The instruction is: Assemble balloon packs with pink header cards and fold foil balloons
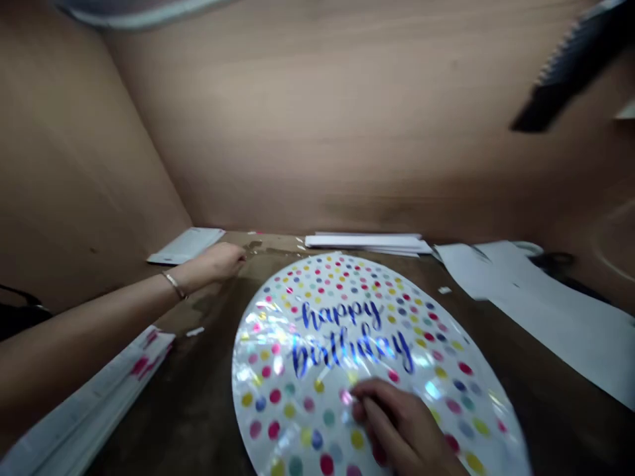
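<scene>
A large, flat, round white sheet (307, 330), glossy like a foil balloon, lies on the dark table. Coloured dots cover it, and blue lettering reads "happy birthday". Over its lower part is my right hand (401, 423), thumb and forefinger pinched together; anything between them is too blurred to make out. My left hand (221, 261), a bracelet (174, 284) on its wrist, reaches beyond the sheet's left side to the back of the table. Its fingers are curled closed, and their contents are hidden.
Along the back wall lies a stack of white strips (367, 243). White paper sheets (536, 311) spread over the right side. A folded white stack with pink marks (109, 396) is at front left, a white packet (187, 244) at back left. A dark object (570, 73) hangs upper right.
</scene>
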Demonstrator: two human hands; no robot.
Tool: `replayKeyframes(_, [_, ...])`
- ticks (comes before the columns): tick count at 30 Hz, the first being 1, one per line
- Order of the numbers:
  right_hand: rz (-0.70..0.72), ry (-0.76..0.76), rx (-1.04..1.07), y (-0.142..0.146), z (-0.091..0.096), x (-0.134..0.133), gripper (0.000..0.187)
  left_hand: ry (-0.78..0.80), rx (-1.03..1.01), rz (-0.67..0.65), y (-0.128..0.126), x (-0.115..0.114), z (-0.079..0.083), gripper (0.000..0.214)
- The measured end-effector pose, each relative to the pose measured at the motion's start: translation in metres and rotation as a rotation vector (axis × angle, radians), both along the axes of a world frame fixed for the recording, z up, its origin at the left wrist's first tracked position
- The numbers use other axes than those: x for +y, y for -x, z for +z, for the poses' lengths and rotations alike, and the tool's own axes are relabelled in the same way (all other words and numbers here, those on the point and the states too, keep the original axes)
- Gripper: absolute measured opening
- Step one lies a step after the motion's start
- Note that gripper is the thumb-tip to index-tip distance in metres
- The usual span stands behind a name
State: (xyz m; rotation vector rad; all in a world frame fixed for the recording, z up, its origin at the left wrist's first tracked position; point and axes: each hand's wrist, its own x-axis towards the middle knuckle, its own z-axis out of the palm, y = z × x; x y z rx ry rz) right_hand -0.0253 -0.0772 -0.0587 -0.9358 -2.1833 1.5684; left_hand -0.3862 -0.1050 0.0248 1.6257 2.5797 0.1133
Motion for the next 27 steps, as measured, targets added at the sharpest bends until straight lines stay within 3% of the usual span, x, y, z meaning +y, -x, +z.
replayKeyframes(3, [0.010, -0.202, 0.013, -0.009, 0.010, 0.000, 0.023, 0.107, -0.198, -0.395, -0.116, -0.024, -0.023, 0.011])
replayKeyframes(5, [-0.092, -0.348, 0.005, -0.022, 0.016, 0.004, 0.020, 0.102, -0.323, -0.781, -0.178, -0.057, -0.039, 0.033])
replayKeyframes(8, [-0.180, -0.523, -0.021, -0.048, 0.022, 0.003, 0.020, -0.012, -0.260, -0.881, -0.222, -0.103, -0.062, 0.048])
replayKeyframes(13, [0.025, -0.527, -0.098, -0.091, 0.022, -0.023, 0.021, -0.102, -0.042, -0.987, -0.225, -0.133, -0.082, 0.038])
replayKeyframes(19, [0.138, -0.444, -0.140, -0.112, 0.016, -0.055, 0.023, -0.105, -0.095, -0.920, -0.231, -0.134, -0.081, 0.038])
replayKeyframes(24, [0.139, -0.393, -0.108, -0.115, 0.015, -0.062, 0.025, -0.045, -0.443, -0.612, -0.229, -0.117, -0.075, 0.015])
replayKeyframes(27, [0.053, -0.409, -0.089, -0.115, 0.013, -0.059, 0.023, -0.027, -0.682, -0.383, -0.222, -0.105, -0.074, 0.019])
